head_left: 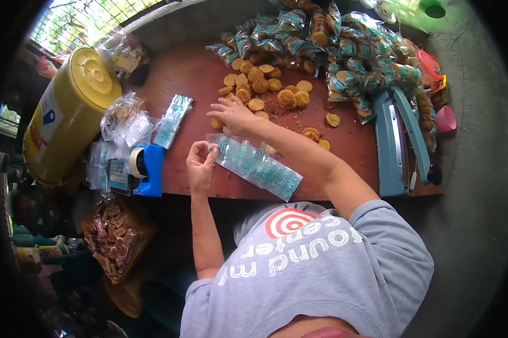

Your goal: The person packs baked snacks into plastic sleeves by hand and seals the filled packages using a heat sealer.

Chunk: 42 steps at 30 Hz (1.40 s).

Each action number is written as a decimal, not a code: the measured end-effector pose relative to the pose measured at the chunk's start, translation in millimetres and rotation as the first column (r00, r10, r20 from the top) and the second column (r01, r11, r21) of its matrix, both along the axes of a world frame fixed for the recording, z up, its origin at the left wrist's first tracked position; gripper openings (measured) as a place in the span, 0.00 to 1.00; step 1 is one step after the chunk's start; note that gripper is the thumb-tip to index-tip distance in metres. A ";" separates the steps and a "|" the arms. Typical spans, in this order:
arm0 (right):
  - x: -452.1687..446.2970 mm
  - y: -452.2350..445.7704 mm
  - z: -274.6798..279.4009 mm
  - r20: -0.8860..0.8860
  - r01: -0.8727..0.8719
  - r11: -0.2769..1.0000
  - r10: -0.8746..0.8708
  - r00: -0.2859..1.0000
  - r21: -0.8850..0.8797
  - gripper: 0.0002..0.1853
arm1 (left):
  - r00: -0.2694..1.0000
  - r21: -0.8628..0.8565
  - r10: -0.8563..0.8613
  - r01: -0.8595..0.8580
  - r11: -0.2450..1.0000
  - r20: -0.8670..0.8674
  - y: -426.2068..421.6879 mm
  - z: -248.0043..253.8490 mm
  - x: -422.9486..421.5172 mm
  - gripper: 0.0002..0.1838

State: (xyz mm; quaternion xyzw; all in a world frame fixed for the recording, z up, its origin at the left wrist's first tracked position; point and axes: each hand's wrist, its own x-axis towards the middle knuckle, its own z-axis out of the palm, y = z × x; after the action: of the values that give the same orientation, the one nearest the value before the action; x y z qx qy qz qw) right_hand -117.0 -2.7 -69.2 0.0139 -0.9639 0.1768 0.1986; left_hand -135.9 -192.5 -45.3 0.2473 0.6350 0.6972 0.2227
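My left hand (201,163) pinches the left end of a printed clear plastic bag, at the edge of a row of such bags (257,166) lying along the table's front edge. My right hand (231,114) reaches across, fingers spread, over the left side of a loose pile of round golden-brown cookies (255,84). Its fingertips are close to some cookies, and whether they touch one is unclear. Further right, a few more cookies (311,134) lie among crumbs, partly beside my right forearm.
Filled cookie bags (350,50) are heaped at the back right. A blue-grey sealer (397,141) stands at right, a blue tape dispenser (148,169) at left. Flat bags (173,121), a yellow bucket (68,112) and a pink cup (446,119) are around.
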 end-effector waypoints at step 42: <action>169.5 31.7 66.9 -0.023 -0.012 0.318 -0.030 0.999 -0.948 0.12 | 0.830 0.261 -0.293 0.186 0.947 0.474 79.3 -4.6 58.7 0.13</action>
State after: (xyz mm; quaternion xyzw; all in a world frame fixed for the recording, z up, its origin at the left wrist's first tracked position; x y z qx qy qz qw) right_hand 52.5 29.0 -2.2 -0.1069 -0.6756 0.7049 0.1878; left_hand -77.2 -113.2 -49.9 0.1550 0.4431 0.7648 0.4412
